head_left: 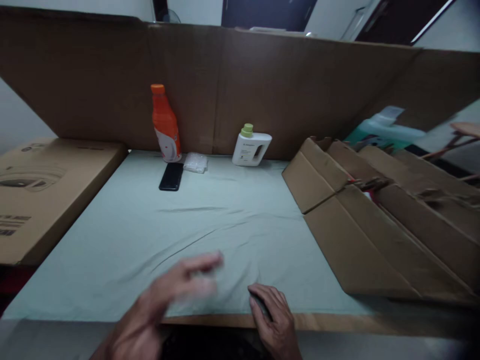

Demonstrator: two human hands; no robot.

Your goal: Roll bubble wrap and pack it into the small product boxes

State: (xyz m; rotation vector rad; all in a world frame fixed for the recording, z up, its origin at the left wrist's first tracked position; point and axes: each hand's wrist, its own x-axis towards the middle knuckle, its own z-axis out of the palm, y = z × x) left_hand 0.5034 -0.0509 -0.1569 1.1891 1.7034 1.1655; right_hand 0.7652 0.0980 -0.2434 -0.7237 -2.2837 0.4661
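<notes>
My left hand point(176, 287), blurred by motion, hovers over the near part of a pale green cloth point(210, 220). Its fingers point right and stand apart, and I see nothing in them. At the cloth's front edge rests my right hand point(273, 315), with the fingers curled and the thumb beneath them. A dark grey patch shows between thumb and fingers; whether it is an object or shadow I cannot make out. Farther back lie a black phone point(171, 176) and a folded clear plastic packet point(195, 162), both away from my hands.
An orange bottle point(165, 125) and a white jug with a green cap point(251, 147) stand against a tall cardboard panel point(187, 65). Open cardboard boxes point(337, 200) line the right side, with a teal bottle point(382, 131) behind. A flat carton point(56, 200) lies left.
</notes>
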